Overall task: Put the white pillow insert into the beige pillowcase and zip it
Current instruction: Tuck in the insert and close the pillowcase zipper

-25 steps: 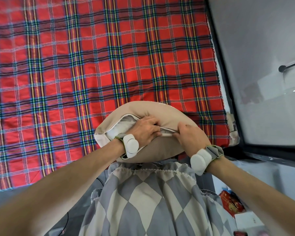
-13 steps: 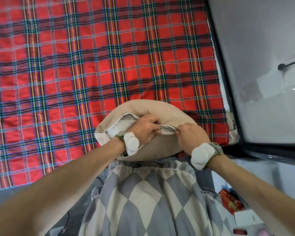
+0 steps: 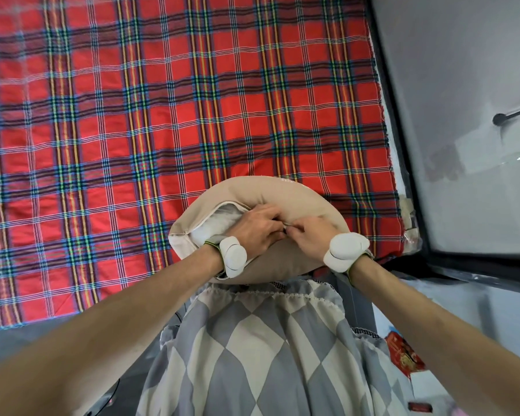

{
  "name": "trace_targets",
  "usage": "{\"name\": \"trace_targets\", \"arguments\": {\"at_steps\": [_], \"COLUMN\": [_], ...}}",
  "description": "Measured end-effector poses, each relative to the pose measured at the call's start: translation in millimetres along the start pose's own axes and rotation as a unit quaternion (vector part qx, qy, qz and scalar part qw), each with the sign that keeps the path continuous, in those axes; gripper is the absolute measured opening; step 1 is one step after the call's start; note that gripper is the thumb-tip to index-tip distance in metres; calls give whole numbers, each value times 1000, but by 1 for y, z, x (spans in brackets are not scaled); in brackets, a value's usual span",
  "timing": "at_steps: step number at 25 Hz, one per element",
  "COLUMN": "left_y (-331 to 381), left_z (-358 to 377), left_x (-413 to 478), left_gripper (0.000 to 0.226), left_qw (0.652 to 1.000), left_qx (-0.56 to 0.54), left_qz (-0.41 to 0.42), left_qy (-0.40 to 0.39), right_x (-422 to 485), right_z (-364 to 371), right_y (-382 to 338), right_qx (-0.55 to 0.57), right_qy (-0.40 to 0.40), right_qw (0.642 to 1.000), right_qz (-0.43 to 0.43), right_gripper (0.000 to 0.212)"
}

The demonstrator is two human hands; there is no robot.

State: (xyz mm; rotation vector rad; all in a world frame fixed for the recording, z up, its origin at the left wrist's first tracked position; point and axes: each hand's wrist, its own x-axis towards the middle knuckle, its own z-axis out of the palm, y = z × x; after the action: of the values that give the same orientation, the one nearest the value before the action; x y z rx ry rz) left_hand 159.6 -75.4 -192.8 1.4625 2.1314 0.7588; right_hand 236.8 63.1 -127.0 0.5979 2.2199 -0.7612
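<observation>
The pillowcase (image 3: 252,192), beige and stuffed round, sits at the near edge of a bed covered by a red plaid blanket (image 3: 162,115), against the person's front. The white pillow insert (image 3: 219,219) is inside it and shows only through the open stretch of the seam on the left side, where the cloth gapes. To the right of that gap, the seam runs closed under the hands.

The left hand (image 3: 260,228) lies over the middle of the opening, its fingers (image 3: 272,217) curled down and gripping the edge of the pillowcase. The right hand (image 3: 311,235) meets it from the right, knuckles nearly touching, with its fingers (image 3: 296,232) bent in and pinching the seam at the point where open turns to closed. The zip pull is too small and hidden to make out.

Each wrist carries a white padded device on a green strap, one on the left (image 3: 233,255) and one on the right (image 3: 345,250). Below the pillowcase hangs the person's grey and cream diamond-patterned garment (image 3: 252,340). A black frame (image 3: 403,145) borders the bed on the right, and a red packet (image 3: 403,355) lies on the floor near the right forearm.
</observation>
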Motion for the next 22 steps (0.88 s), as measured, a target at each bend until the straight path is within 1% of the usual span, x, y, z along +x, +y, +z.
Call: {"name": "trace_targets", "arguments": {"at_steps": [1, 3, 4, 5, 8, 9, 11, 12, 13, 15, 16, 18, 19, 22], "left_y": [1, 2, 2, 0, -3, -2, -1, -1, -2, -5, -7, -10, -13, -20], "left_z": [1, 0, -2, -3, -6, -5, -8, -14, -21, -33, -35, -30, -25, -7], "left_x": [-1, -3, -5, -6, -6, -6, -8, -11, -14, -16, -15, -9, -6, -5], "left_gripper": [32, 33, 33, 33, 34, 35, 29, 24, 27, 53, 65, 73, 73, 72], "left_qw": [1000, 1000, 1000, 1000, 999, 998, 994, 991, 985, 959, 945, 933, 931, 926], "left_qx": [3, 5, 6, 8, 35, 55, 104, 126, 152, 224, 252, 264, 261, 281], "left_qz": [2, 10, 15, 18, 21, 30, 33, 13, -29, -149, -193, -244, -254, -249], "left_qy": [0, 10, 15, 18, 7, 9, 28, 48, 69, 87, 78, 36, 16, -29], "right_x": [-1, -2, -2, 1, 14, 16, 15, 14, 11, 6, 5, 8, 12, 27], "right_z": [1, 3, 5, 7, 8, 7, 4, 3, 1, 0, 2, 8, 10, 10], "right_y": [0, -2, -2, -2, 4, 7, 11, 11, 8, -1, -7, -17, -18, -13], "right_qx": [-4, -32, -17, 22, 151, 168, 166, 159, 142, 80, 36, -29, -20, 112], "right_qy": [2, 33, 35, 20, -45, -50, -49, -43, -30, 3, 25, 58, 44, -52], "right_qw": [1000, 999, 999, 999, 987, 984, 985, 986, 989, 996, 998, 996, 997, 991], "right_qz": [-1, -11, -11, -14, -23, -19, -17, -24, -29, -35, -43, -58, -61, -59], "right_gripper": [32, 30, 29, 29, 37, 38, 40, 40, 39, 36, 34, 30, 30, 33]}}
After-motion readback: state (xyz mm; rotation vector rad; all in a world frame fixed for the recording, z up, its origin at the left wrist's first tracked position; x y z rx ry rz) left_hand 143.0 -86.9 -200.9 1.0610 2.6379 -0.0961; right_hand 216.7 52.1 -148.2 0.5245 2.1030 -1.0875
